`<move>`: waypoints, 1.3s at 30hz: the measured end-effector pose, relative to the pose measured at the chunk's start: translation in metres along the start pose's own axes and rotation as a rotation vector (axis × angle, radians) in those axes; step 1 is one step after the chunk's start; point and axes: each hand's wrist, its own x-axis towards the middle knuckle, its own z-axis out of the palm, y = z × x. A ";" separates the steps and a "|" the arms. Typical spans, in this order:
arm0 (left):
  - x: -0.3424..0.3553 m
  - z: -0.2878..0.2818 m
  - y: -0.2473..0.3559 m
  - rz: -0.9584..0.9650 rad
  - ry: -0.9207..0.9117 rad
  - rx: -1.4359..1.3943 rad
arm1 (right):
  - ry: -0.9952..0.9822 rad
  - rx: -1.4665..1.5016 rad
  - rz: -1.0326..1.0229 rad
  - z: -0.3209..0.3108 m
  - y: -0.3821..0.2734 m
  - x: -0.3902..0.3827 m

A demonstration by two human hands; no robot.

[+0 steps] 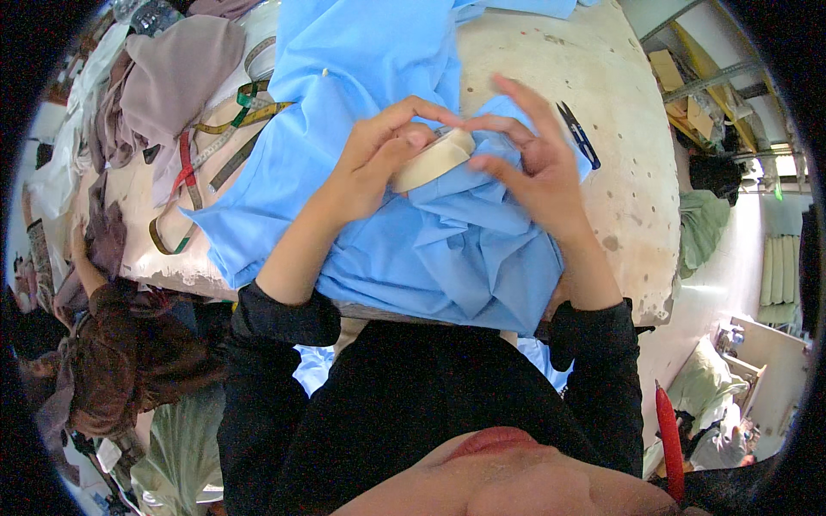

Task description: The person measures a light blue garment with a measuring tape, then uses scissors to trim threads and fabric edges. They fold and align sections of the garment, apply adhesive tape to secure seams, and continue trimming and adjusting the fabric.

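Observation:
Bright blue cloth (370, 60) lies bunched over the table in front of me and hangs over its near edge. On top of it, a curved cream band (434, 163) is held in my left hand (370, 159), thumb and fingers closed on its left end. My right hand (542, 163) is at the band's right end, its fingers spread and slightly blurred. The right index fingertip meets the left one above the band, while the right thumb is apart from it, over the blue folds. Thread snips (578, 136) with dark handles lie right of my right hand.
A measuring tape (241, 120) loops over the table's left side beside mauve cloth (176, 73). The worn pale tabletop (628, 189) shows at right. A co-worker in brown (129, 370) is at the left. Green cloth (701, 228) hangs beyond the right edge.

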 end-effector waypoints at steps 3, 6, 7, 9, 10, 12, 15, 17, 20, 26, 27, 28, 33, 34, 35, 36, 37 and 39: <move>-0.001 0.000 0.004 0.015 -0.045 -0.084 | -0.194 -0.380 -0.127 -0.001 0.004 0.000; 0.000 -0.001 0.005 0.035 -0.087 -0.018 | -0.222 -0.557 -0.256 -0.002 0.001 -0.001; 0.000 -0.003 0.006 0.033 -0.122 0.040 | -0.239 -0.558 -0.285 -0.003 -0.002 -0.001; -0.001 -0.003 0.005 0.019 -0.152 0.062 | -0.263 -0.485 -0.255 -0.002 -0.006 -0.001; -0.001 -0.003 0.005 0.009 -0.147 0.025 | -0.270 -0.411 -0.197 -0.003 -0.008 -0.002; -0.001 -0.003 0.004 -0.048 -0.127 -0.050 | -0.287 -0.342 -0.181 -0.001 -0.011 -0.003; 0.001 -0.004 0.001 0.004 0.022 0.001 | -0.256 -0.341 -0.249 0.001 -0.012 -0.006; 0.006 -0.005 -0.001 0.284 0.249 0.252 | -0.146 -0.325 -0.210 0.001 -0.012 -0.006; 0.009 -0.005 -0.002 0.466 0.434 0.304 | 0.069 -0.066 -0.166 -0.006 -0.012 0.001; -0.002 0.003 0.005 0.329 0.091 0.555 | 0.422 -0.420 -0.338 -0.059 0.011 0.023; -0.002 0.004 0.006 0.266 0.049 0.555 | 0.441 -0.623 -0.505 -0.069 0.020 0.027; -0.003 0.005 0.008 0.230 0.041 0.556 | 0.401 -0.810 -0.546 -0.079 0.029 0.031; -0.001 0.007 0.015 0.202 0.031 0.376 | 0.235 -1.210 -0.428 -0.087 0.043 0.040; -0.001 0.008 0.016 0.181 0.017 0.304 | 0.267 -1.228 -0.472 -0.080 0.037 0.039; -0.002 0.010 0.016 0.160 0.008 0.231 | 0.293 -1.244 -0.518 -0.071 0.029 0.036; -0.004 0.012 0.017 0.136 0.001 0.154 | 0.284 -0.972 -0.379 -0.061 0.019 0.033; -0.005 0.014 0.018 0.133 0.037 0.095 | 0.270 -0.699 -0.237 -0.049 0.009 0.027; -0.006 0.019 0.019 0.119 0.095 -0.034 | 0.179 -0.377 -0.109 -0.025 -0.009 0.013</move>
